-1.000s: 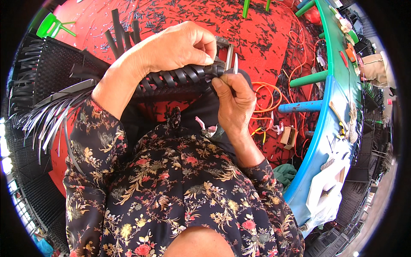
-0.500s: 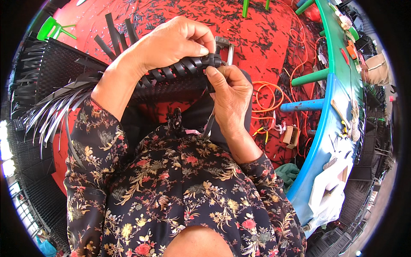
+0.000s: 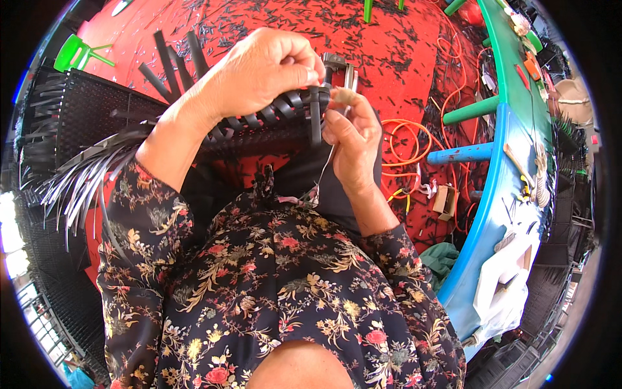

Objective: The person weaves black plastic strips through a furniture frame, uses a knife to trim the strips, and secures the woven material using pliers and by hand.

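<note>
Black woven rim runs to the fingers, red floor spreading beyond.

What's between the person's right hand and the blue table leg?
In the head view, a looped orange hose or cord on the red floor lies between the right hand and the blue table leg.
</note>
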Demonstrator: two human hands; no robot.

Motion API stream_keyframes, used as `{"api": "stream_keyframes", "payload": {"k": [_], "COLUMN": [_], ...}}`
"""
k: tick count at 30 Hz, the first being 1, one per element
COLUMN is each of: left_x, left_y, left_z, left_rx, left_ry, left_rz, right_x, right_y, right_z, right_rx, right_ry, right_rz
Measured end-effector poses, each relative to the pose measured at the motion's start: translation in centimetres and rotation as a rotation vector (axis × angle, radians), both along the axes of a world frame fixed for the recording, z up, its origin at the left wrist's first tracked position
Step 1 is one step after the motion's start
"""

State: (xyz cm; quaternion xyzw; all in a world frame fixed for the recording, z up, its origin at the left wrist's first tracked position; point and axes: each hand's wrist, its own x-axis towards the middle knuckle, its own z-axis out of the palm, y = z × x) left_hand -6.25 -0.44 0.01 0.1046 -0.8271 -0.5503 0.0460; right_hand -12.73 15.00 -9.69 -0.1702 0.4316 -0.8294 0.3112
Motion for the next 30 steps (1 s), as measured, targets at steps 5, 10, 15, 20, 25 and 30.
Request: {"api": "stream_keyframes", "payload": {"k": [5, 10, 15, 20, 25, 30], "left_x": [0.4, 0.5, 0.5, 0.4, 0.8, 0.9], "left_y": [0.5, 1.2, 0.9, 0.4, 0.1, -1.4], "left_z": [-0.1, -0.2, -0.1, -1.7, -1.5, -2.3], "left_rx": [-0.126, -0.152, -0.227, 0.084, 0.265, 0.419], "left_ry": [-0.054, 0.031, 0.079, 0.173, 0.198, 0.229], "left_rz": [-0.087, -0.1, -0.08, 0.148, 0.243, 0.277], "right_x": [-0.9, -1.2, -1.2, -1.9, -2.7, -2.9], "right_y": [-0.2, -0.7, -0.8, -0.6, -0.2, -0.2], "right_z": [-0.3, -1.4, -1.6, -2.8, -2.3, -2.4], "right_rx": [-0.009, 0.098, 0.065, 0.112, 0.004, 0.089], "right_ry": [0.138, 0.312, 0.293, 0.339, 0.154, 0.319], "right_rz": [0.203, 0.173, 0.194, 0.222, 0.371, 0.379]}}
